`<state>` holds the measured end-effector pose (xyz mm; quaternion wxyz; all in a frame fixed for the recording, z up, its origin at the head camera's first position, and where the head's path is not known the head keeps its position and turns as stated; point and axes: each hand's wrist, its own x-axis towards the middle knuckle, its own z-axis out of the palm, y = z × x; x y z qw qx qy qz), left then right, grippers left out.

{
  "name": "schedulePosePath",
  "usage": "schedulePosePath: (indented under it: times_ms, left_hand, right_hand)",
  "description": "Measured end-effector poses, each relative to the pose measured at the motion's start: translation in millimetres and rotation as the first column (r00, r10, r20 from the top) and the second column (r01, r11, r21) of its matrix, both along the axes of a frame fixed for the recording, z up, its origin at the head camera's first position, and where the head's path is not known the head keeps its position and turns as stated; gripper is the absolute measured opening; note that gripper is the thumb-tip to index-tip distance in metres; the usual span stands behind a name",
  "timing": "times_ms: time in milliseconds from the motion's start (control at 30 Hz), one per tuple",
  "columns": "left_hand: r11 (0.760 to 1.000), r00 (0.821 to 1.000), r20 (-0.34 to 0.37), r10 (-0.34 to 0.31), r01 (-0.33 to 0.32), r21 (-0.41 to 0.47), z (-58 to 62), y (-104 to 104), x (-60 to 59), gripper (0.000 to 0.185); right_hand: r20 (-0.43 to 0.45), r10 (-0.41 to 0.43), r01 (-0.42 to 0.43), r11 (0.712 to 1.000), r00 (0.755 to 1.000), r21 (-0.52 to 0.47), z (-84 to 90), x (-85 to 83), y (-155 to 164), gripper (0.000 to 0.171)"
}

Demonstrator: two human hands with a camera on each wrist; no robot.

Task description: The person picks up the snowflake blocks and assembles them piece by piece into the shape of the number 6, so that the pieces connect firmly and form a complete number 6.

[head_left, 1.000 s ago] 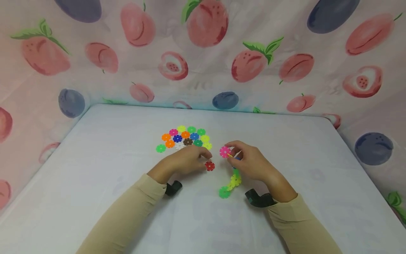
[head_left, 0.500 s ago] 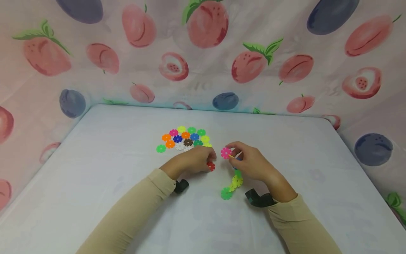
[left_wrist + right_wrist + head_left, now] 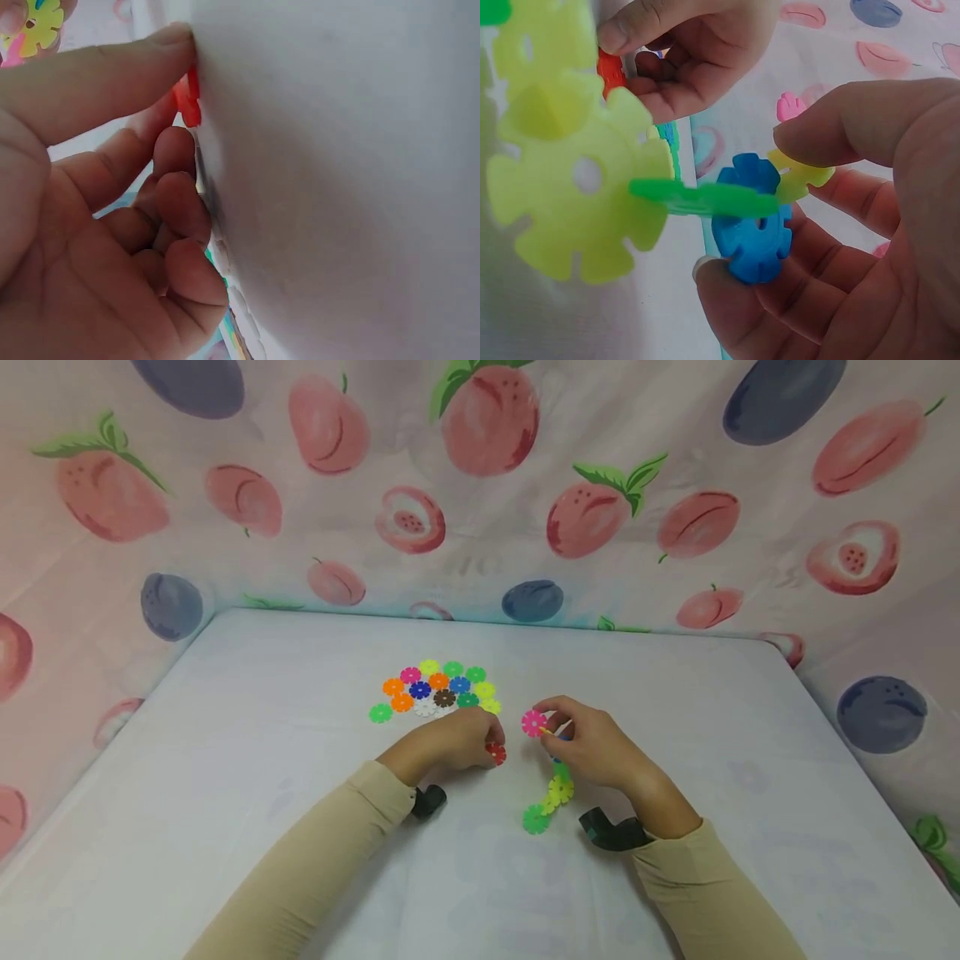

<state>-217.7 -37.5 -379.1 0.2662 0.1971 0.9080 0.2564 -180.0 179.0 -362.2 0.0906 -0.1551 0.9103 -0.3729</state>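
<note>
My left hand (image 3: 459, 739) pinches a red notched plastic disc (image 3: 497, 755) low over the white table; in the left wrist view the red disc shows between thumb and forefinger. Across from it, my right hand (image 3: 596, 745) holds a curved chain of interlocked flower-shaped discs. At the chain's upper end is a pink disc (image 3: 534, 723); a yellow disc (image 3: 799, 176) sits under the right thumb, and a blue disc (image 3: 751, 225) follows. Further down hang a green disc (image 3: 705, 199), yellow discs (image 3: 558, 789) and a green end disc (image 3: 536, 819).
Loose discs of many colours lie in a cluster beyond the left hand, among them a brown disc (image 3: 445, 698) and a light green disc (image 3: 380, 713). Black wrist mounts (image 3: 613, 832) stick out at the sleeves. A fruit-printed cloth (image 3: 480, 527) rises behind the table.
My left hand has moved slightly right, its fingers now covering more of the red disc. The right hand and its chain have stayed almost still.
</note>
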Motion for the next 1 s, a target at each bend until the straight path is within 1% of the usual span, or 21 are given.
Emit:
schedulePosePath:
  times_ms: [133,200,300,367,433,467,567,633,700,767,833,900,1000]
  left_hand:
    - [1.000,1.000,0.018,0.009,-0.009,-0.003,0.7,0,1.1,0.019]
    - [1.000,1.000,0.004,0.004,-0.004,0.010,0.6,-1,2.8,0.020]
    - [0.998,0.999,-0.046,0.012,-0.009,0.057,0.4,-4,5.8,0.020]
    - [0.992,0.996,-0.086,0.037,-0.026,0.122,0.7,-7,7.7,0.018]
    - [0.978,0.989,-0.120,0.086,-0.061,0.201,1.0,-10,9.4,0.017]
    - [0.965,0.985,-0.123,0.119,-0.085,0.250,1.2,-12,10.6,0.018]
    - [0.912,0.972,-0.125,0.201,-0.139,0.385,1.3,-16,14.6,0.020]
    - [0.881,0.964,-0.129,0.234,-0.154,0.447,1.1,-17,17.8,0.018]
    - [0.859,0.956,-0.157,0.248,-0.142,0.492,1.1,-18,20.7,0.015]
    - [0.848,0.949,-0.193,0.248,-0.116,0.518,1.8,-18,23.2,0.012]
    - [0.844,0.943,-0.225,0.244,-0.092,0.529,2.6,-17,24.7,0.012]
    - [0.841,0.942,-0.237,0.238,-0.077,0.536,3.7,-17,25.9,0.012]
    - [0.843,0.939,-0.255,0.231,-0.062,0.534,4.6,-16,27.1,0.011]
  right_hand:
    - [0.015,-0.004,0.004,1.000,1.000,0.002,-2.2,-0.6,-1,0.039]
    - [0.015,-0.003,0.003,1.000,1.000,0.005,-3.2,-0.9,-1,0.039]
    - [0.006,0.000,0.000,1.000,1.000,0.007,-4.4,-1.2,-1,0.038]
    - [0.000,0.008,-0.008,1.000,1.000,0.007,-5.1,-1.5,-1,0.038]
    - [-0.006,0.015,-0.015,1.000,1.000,0.004,-5.8,-1.6,-2,0.039]
    - [-0.008,0.016,-0.016,1.000,1.000,0.005,-6.1,-1.5,-3,0.039]
    - [-0.025,0.016,-0.016,1.000,1.000,0.000,-6.9,-0.6,-4,0.041]
    - [-0.038,0.014,-0.014,1.000,0.999,-0.012,-7.0,0.6,-5,0.042]
    - [-0.053,0.014,-0.016,0.999,0.999,-0.032,-6.5,2.1,-6,0.042]
    - [-0.064,0.018,-0.022,0.998,0.998,-0.055,-5.5,3.5,-8,0.041]
    - [-0.070,0.020,-0.025,0.997,0.997,-0.072,-4.2,4.6,-10,0.041]
    - [-0.075,0.019,-0.025,0.997,0.997,-0.080,-2.7,5.4,-12,0.040]
    - [-0.084,0.022,-0.029,0.996,0.996,-0.083,-0.7,5.8,-14,0.040]
